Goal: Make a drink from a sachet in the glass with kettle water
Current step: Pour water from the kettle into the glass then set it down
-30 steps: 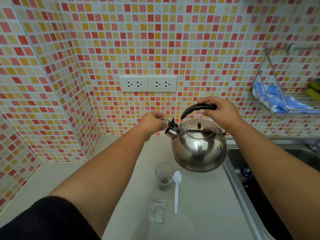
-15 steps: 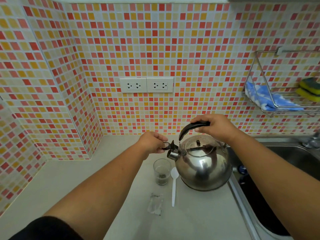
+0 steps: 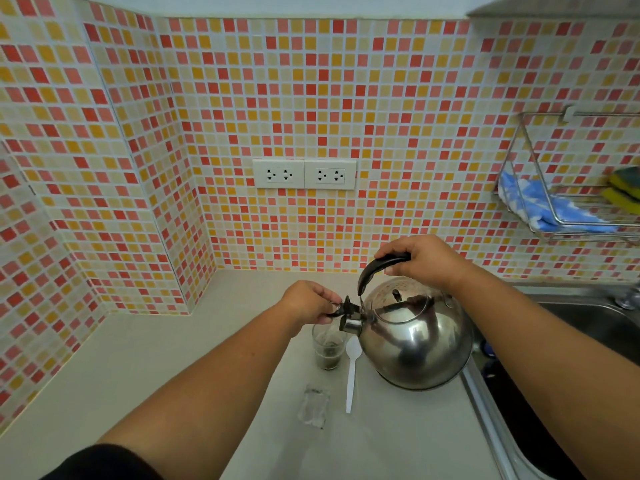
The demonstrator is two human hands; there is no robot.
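Note:
A shiny steel kettle [image 3: 415, 344] hangs tilted to the left, just over the counter. My right hand [image 3: 420, 259] grips its black handle. My left hand [image 3: 308, 301] pinches the black spout cap and holds it up. The spout sits right above a small clear glass [image 3: 327, 348] with dark powder and some liquid at its bottom. A thin stream of water runs from the spout into the glass. A white plastic spoon [image 3: 351, 372] lies right of the glass. A torn clear sachet [image 3: 313, 407] lies in front of it.
The beige counter [image 3: 173, 368] runs left to a tiled corner. A steel sink [image 3: 588, 341] sits close on the right, with a tap at its far edge. A wire rack [image 3: 568, 206] on the wall holds a blue cloth and sponges. Two double sockets [image 3: 304, 174] are above the counter.
The kettle has come down and to the left until its spout is over the glass, and it has tipped further. Water now runs into the glass. Both hands kept their grips.

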